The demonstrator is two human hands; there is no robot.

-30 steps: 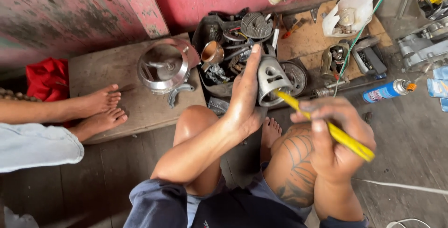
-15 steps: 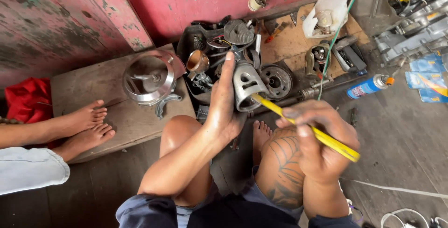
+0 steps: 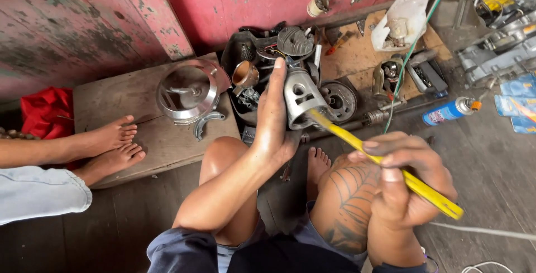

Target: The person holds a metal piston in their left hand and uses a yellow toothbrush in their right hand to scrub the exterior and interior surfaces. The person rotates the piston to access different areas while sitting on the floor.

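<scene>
My left hand (image 3: 274,118) holds a grey metal piston (image 3: 301,95) upright in front of my knees, with the fingers stretched up its left side. My right hand (image 3: 403,179) grips a yellow-handled tool (image 3: 391,167) whose far end touches the piston's lower right side. Both hands hover over my bent bare knees and my foot (image 3: 317,162). Just behind the piston lies a dark tray (image 3: 237,61) filled with several engine parts.
A wooden board (image 3: 128,100) at left carries a shiny round metal cover (image 3: 187,91). Another person's bare feet (image 3: 111,147) rest on its edge. A blue spray can (image 3: 449,111), a green hose (image 3: 416,44), a white bag (image 3: 405,19) and engine casings (image 3: 502,49) lie at right.
The view has shifted, so everything sits a little lower and further left in the picture. My hands keep the same grip on the piston and the yellow tool.
</scene>
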